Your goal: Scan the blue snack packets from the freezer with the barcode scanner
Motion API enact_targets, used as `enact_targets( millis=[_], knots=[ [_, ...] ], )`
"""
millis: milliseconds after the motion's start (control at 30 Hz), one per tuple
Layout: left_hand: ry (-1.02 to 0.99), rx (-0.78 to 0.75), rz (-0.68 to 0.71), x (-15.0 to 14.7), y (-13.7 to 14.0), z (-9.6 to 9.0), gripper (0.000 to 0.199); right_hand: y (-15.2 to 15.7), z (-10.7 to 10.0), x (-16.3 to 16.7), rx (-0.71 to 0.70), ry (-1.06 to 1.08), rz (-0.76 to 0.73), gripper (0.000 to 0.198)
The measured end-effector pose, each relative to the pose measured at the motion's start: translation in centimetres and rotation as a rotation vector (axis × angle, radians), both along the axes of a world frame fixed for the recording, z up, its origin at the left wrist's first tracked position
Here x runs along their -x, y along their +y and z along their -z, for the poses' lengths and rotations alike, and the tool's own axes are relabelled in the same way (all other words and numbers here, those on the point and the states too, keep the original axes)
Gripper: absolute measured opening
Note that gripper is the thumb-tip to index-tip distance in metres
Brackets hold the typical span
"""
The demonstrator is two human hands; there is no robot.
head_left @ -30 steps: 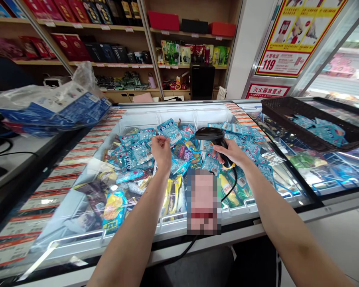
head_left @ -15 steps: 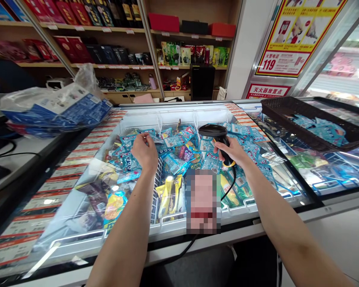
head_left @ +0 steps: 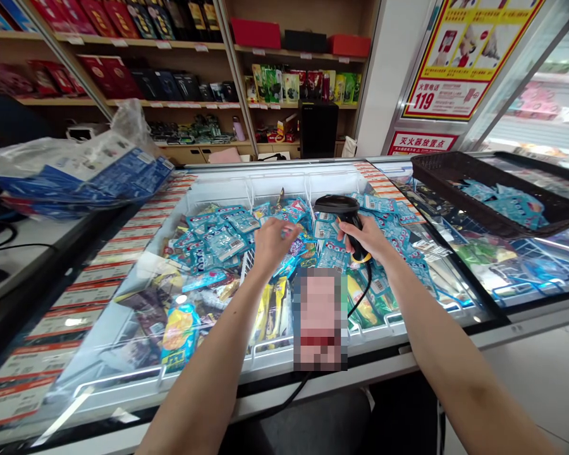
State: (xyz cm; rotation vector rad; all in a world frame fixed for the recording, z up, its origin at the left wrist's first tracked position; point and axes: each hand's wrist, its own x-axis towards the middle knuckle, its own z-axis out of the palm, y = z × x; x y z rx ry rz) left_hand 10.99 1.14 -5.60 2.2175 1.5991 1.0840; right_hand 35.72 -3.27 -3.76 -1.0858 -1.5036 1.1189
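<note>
My right hand (head_left: 370, 239) is wrapped round the handle of a black barcode scanner (head_left: 336, 203), its head level over the blue packets. My left hand (head_left: 275, 245) hovers palm down near the middle, fingers loosely curved and apart, with nothing visible in them. Below and beyond it lie small blue packets. A heap of blue packets (head_left: 225, 243) with barcodes showing spreads to its left, and more blue packets (head_left: 401, 243) lie right of the scanner. They rest on the glass top of a chest freezer (head_left: 308, 172). A black cable (head_left: 367, 291) hangs from the scanner.
A dark basket (head_left: 483, 212) holding several blue packets stands on the right. Plastic-wrapped blue-and-white packages (head_left: 85, 174) sit at the far left. A blurred-out flat object (head_left: 320, 319) lies at the front edge. Shelves (head_left: 171, 104) of boxes and bags line the back.
My left hand has moved right, from the left heap to the middle, and its pinched fingers have loosened. A packet now lies flat on the left heap. My right hand and scanner stay nearly still.
</note>
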Motion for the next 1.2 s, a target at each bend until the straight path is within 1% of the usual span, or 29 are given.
enact_targets(
  millis=[100,200,300,433,567,667,767,833,900,1033,1200],
  knots=[
    [0.061,0.095,0.130,-1.9,-0.5,0.4,0.031,0.1,0.1,0.0,-0.012,-0.011,-0.005,0.037],
    [0.126,0.157,0.204,-3.1,-0.8,1.0,0.034,0.1,0.1,0.0,-0.024,-0.004,-0.006,0.037],
    [0.152,0.173,0.202,-4.0,-1.0,1.3,0.037,0.2,0.2,0.0,-0.023,0.007,-0.005,0.037],
    [0.171,0.160,0.190,-4.6,-1.3,1.4,0.047,0.2,0.1,-0.1,-0.012,0.002,-0.009,0.038],
    [0.148,0.185,0.236,-4.3,-1.0,1.6,0.040,0.2,0.1,-0.1,-0.008,0.002,-0.004,0.037],
    [-0.007,0.246,0.247,-3.7,-0.5,1.7,0.037,0.2,0.2,0.0,-0.008,0.000,-0.013,0.036],
    [-0.300,0.287,0.213,-2.8,0.1,1.8,0.034,0.2,0.2,0.0,-0.007,-0.010,-0.014,0.036],
    [-0.500,0.271,0.168,-2.1,0.5,1.8,0.034,0.2,0.2,0.0,-0.005,-0.015,-0.007,0.037],
    [-0.648,0.224,0.114,-1.4,0.9,1.9,0.038,0.2,0.3,0.0,0.003,-0.023,-0.004,0.038],
    [-0.775,0.084,0.045,0.1,1.9,2.6,0.049,0.2,0.2,0.0,0.010,-0.032,-0.002,0.039],
    [-0.820,0.014,-0.052,1.4,3.1,4.0,0.056,0.1,0.2,0.0,0.013,0.001,-0.032,0.038]
  ],
)
